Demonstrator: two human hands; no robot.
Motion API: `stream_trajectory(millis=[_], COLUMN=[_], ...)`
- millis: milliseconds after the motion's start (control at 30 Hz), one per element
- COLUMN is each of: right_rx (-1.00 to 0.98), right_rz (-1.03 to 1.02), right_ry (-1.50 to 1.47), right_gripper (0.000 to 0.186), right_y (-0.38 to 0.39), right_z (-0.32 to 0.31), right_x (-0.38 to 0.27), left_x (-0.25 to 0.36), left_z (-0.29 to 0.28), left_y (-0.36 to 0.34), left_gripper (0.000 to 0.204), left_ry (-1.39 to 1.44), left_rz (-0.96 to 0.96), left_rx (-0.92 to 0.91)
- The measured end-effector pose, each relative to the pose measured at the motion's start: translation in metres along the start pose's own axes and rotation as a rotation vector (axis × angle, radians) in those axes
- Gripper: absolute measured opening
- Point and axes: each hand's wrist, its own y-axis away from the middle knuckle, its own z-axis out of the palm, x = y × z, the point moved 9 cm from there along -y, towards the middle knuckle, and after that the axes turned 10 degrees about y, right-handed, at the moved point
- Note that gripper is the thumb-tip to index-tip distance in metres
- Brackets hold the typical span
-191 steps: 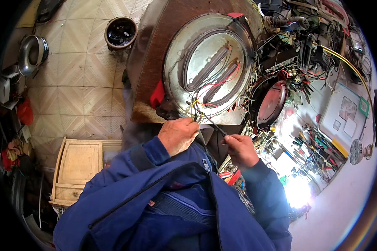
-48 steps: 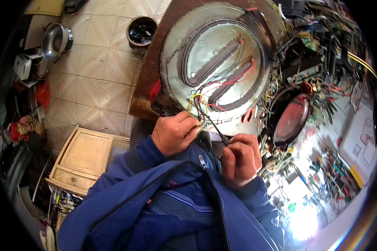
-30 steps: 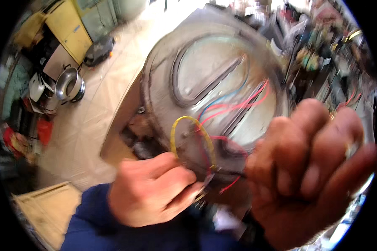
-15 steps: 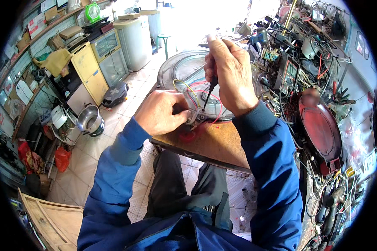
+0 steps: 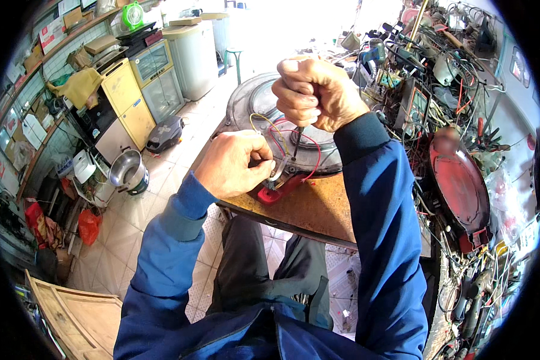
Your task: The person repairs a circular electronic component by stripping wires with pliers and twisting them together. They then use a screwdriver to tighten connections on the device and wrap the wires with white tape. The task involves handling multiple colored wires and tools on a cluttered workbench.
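Right hand (image 5: 318,93) fisted tight round screwdriver (image 5: 296,137), tip down at near rim of round appliance base (image 5: 255,105); left hand (image 5: 234,165) pinches metal clip (image 5: 277,170) there. Judgement: keep shaft upright, press steady, loose wires (image 5: 282,129) clear of tip

Brown cardboard boxes (image 5: 99,43) on upper-left shelf; white paper signs (image 5: 18,129) on left wall.

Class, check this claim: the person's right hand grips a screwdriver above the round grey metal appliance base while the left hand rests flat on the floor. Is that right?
One detail is wrong. The head view shows the left hand pinching wires at the edge of the round grey metal appliance base, not resting on the floor. The right hand does grip the screwdriver above it.
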Motion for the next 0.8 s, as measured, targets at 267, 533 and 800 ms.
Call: stream_trajectory(millis=[267,533,800], right_rx=[1.153,0.233,0.850], right_rz=[-0.384,-0.098,-0.370], right_ry=[0.743,-0.026,0.405], right_gripper=[0.035,0.040,0.036], right_y=[0.044,0.004,0.028], right_z=[-0.044,-0.018,-0.032], right_x=[-0.019,-0.002,-0.019], left_x=[0.028,0.008,0.004], left_z=[-0.002,0.024,0.034], left_y=[-0.010,-0.035,-0.039], left_gripper=[0.016,0.024,0.021], left_ry=[-0.199,-0.090,-0.149], left_rz=[0.064,-0.028,0.038], left_rx=[0.034,-0.039,-0.066])
